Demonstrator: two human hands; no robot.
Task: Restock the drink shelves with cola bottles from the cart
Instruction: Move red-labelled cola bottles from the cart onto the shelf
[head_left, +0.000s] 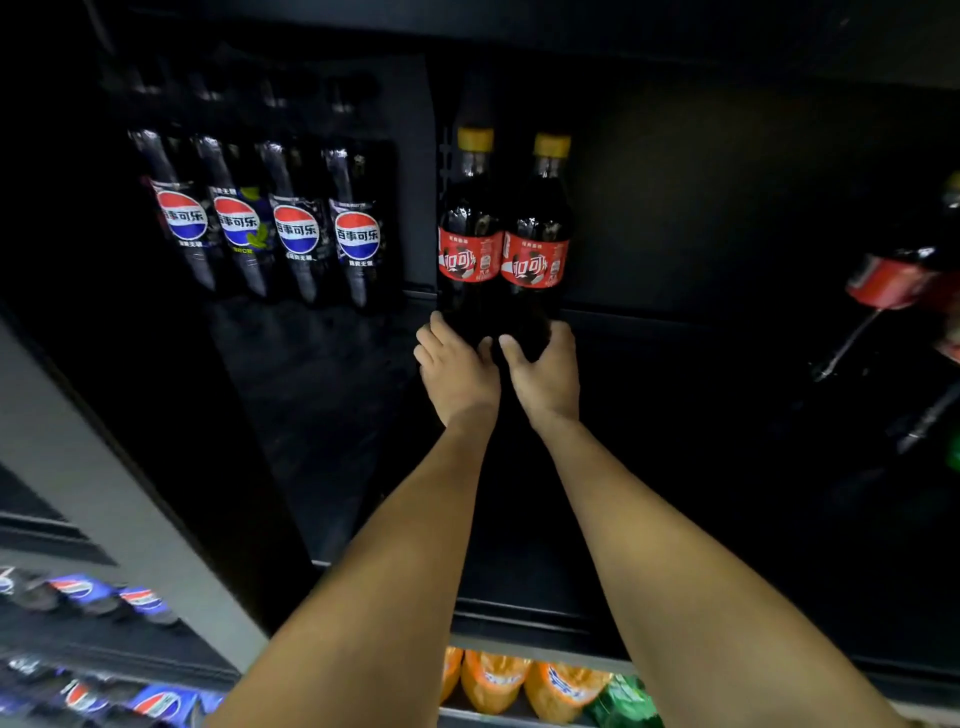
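Observation:
Two cola bottles with red labels and yellow caps stand upright side by side deep on a dark shelf (675, 332). My left hand (457, 371) grips the base of the left cola bottle (470, 228). My right hand (545, 374) grips the base of the right cola bottle (537, 239). Both arms reach far forward into the shelf. The lower parts of the bottles are hidden behind my fingers.
Several black Pepsi bottles (270, 223) stand in a row to the left, behind a shelf divider (415, 156). Another red-labelled cola bottle (893, 275) shows at the right edge. Orange and green soda bottles (545, 686) fill the shelf below; Pepsi bottles (104, 597) sit lower left.

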